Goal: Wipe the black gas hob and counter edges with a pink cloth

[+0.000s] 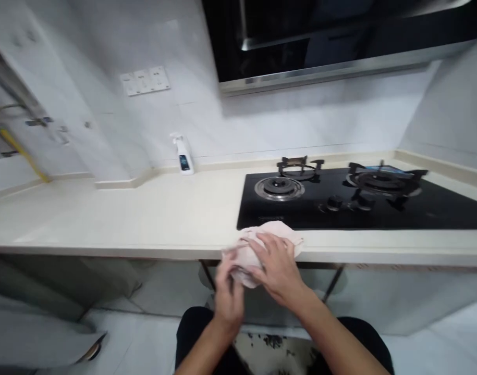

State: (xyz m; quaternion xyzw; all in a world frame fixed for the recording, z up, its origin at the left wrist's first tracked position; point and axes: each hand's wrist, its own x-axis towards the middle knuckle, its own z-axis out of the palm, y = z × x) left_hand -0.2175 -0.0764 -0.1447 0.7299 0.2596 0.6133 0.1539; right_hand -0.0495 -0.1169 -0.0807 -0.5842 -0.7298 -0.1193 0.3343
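Observation:
A pale pink cloth (277,229) is bunched at the front edge of the counter, by the near left corner of the black gas stove (308,216). My right hand (275,265) lies over the cloth with its fingers bent into it. My left hand (228,286), a little blurred, pinches the cloth's lower left side, which hangs in front of the counter edge. Part of the cloth is hidden under my right hand.
On the cream counter (117,219), a white spray bottle (184,159) stands against the wall. A pot support (300,169) sits off the left burner (279,187), behind it; another covers the right burner. The range hood (340,67) overhangs the stove. A floral mat (273,354) lies below.

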